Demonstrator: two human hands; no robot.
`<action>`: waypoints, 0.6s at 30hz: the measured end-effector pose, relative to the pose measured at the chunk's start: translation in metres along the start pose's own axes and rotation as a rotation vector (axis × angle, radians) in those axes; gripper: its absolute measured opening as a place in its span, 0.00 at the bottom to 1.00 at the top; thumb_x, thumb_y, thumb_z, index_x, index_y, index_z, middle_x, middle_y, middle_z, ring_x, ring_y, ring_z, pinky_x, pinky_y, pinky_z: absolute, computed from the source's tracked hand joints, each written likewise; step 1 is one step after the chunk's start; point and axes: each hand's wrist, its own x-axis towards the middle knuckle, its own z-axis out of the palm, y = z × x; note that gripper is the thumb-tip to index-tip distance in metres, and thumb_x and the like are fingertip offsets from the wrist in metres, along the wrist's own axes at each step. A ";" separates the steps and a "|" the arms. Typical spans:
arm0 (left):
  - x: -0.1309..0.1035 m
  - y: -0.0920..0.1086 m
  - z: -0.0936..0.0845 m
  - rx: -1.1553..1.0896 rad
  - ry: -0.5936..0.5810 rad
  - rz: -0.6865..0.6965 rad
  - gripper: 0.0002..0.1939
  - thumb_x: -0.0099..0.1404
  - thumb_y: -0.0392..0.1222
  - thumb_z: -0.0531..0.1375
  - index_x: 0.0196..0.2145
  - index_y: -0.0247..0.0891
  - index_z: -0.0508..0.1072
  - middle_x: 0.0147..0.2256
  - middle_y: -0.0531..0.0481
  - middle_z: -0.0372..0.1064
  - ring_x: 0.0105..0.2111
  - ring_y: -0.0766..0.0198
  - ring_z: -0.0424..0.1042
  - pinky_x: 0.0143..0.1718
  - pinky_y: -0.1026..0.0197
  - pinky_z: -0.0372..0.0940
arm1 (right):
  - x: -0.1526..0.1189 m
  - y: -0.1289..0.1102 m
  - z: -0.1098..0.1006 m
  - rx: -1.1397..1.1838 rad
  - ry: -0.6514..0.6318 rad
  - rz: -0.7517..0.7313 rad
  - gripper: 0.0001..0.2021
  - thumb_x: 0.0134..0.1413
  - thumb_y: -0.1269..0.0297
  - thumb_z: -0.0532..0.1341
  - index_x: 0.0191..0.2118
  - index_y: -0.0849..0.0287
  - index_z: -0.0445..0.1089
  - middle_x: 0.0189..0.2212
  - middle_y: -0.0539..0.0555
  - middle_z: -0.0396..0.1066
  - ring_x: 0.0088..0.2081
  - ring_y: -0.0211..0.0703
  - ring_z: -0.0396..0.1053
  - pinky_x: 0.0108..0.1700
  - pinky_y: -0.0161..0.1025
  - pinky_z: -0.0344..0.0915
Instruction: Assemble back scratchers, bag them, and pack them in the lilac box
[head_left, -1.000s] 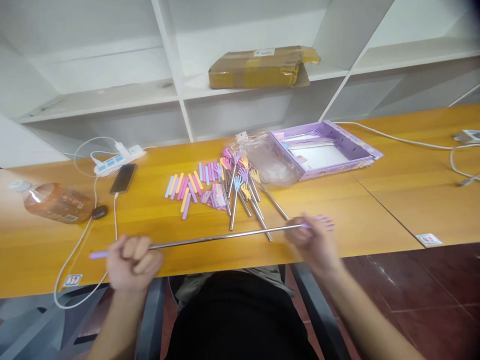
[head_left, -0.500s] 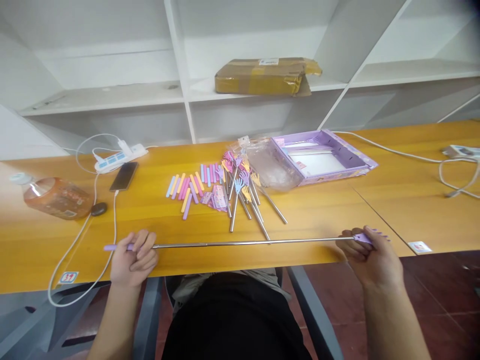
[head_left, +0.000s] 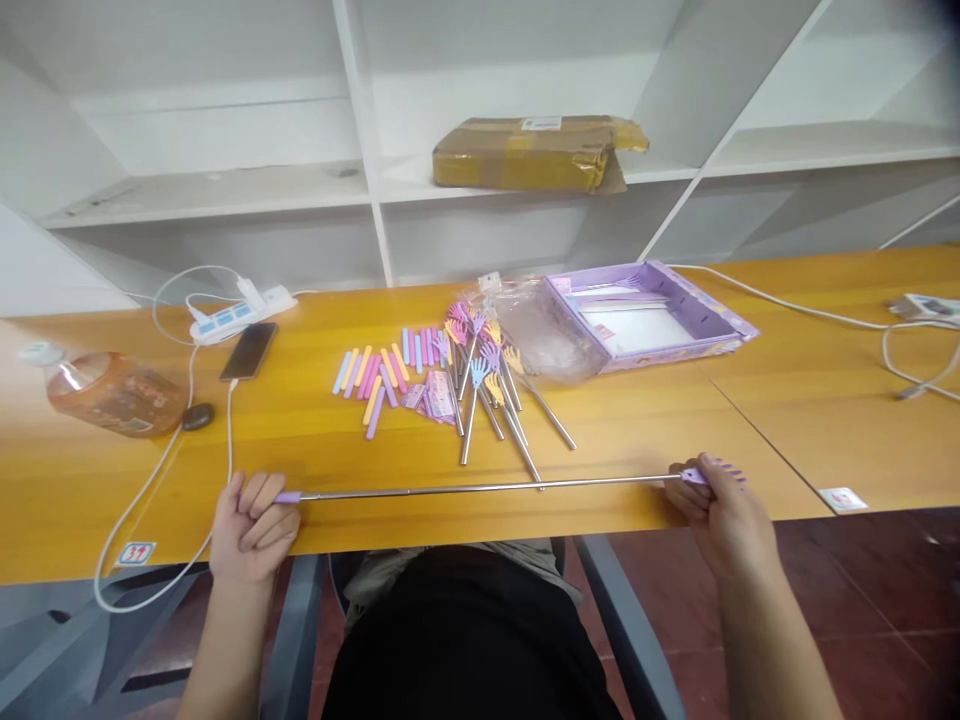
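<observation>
A telescopic back scratcher (head_left: pixel 480 488), its metal rod drawn out long, spans level between my hands above the table's front edge. My left hand (head_left: pixel 255 525) is closed round its purple grip; a short stretch of grip (head_left: pixel 288 497) shows to the right of the fist. My right hand (head_left: pixel 724 515) pinches the purple hand-shaped head (head_left: pixel 697 477), whose claws poke out past the fingers. Beyond the rod lies a pile of short back scratchers (head_left: pixel 480 375) with pink, purple, yellow and blue heads. Left of them are loose coloured grip sleeves (head_left: pixel 371 380) and small printed cards (head_left: pixel 437 396).
A purple open box (head_left: pixel 731 335) and crumpled clear plastic (head_left: pixel 551 330) lie behind the pile. To the left are a phone (head_left: pixel 249 352), a power strip (head_left: pixel 244 315), cables and a drink bottle (head_left: pixel 112 392). A taped carton (head_left: pixel 525 155) rests on the shelf.
My right hand has moved left with the scratcher's head. My left hand has shifted slightly left along the grip, whose end no longer sticks out left of the fist.
</observation>
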 end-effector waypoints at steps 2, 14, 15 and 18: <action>-0.001 -0.004 0.002 -0.016 -0.058 -0.030 0.27 0.79 0.37 0.57 0.24 0.40 0.48 0.24 0.64 0.39 0.10 0.83 0.33 0.09 0.73 0.28 | 0.000 0.000 0.001 0.015 0.021 -0.011 0.34 0.45 0.47 0.82 0.26 0.54 0.54 0.22 0.40 0.47 0.21 0.28 0.44 0.18 0.29 0.43; 0.012 -0.080 0.043 -0.057 0.088 0.041 0.28 0.80 0.35 0.53 0.22 0.39 0.44 0.23 0.62 0.36 0.11 0.81 0.28 0.13 0.66 0.26 | -0.046 0.029 0.086 0.086 -0.087 -0.068 0.31 0.56 0.44 0.75 0.23 0.54 0.55 0.21 0.43 0.47 0.23 0.34 0.46 0.24 0.35 0.47; 0.014 -0.096 0.049 -0.074 0.096 0.033 0.29 0.80 0.36 0.53 0.22 0.39 0.44 0.23 0.62 0.36 0.11 0.81 0.28 0.14 0.64 0.26 | -0.059 0.036 0.102 0.086 -0.119 -0.080 0.31 0.60 0.43 0.74 0.23 0.54 0.55 0.20 0.43 0.48 0.24 0.36 0.48 0.26 0.37 0.49; 0.017 -0.146 0.061 -0.078 0.066 -0.041 0.31 0.81 0.39 0.54 0.21 0.39 0.43 0.23 0.61 0.37 0.10 0.78 0.29 0.15 0.59 0.26 | -0.103 0.059 0.143 0.025 -0.259 -0.061 0.30 0.68 0.40 0.68 0.24 0.54 0.59 0.21 0.46 0.54 0.25 0.39 0.51 0.28 0.40 0.49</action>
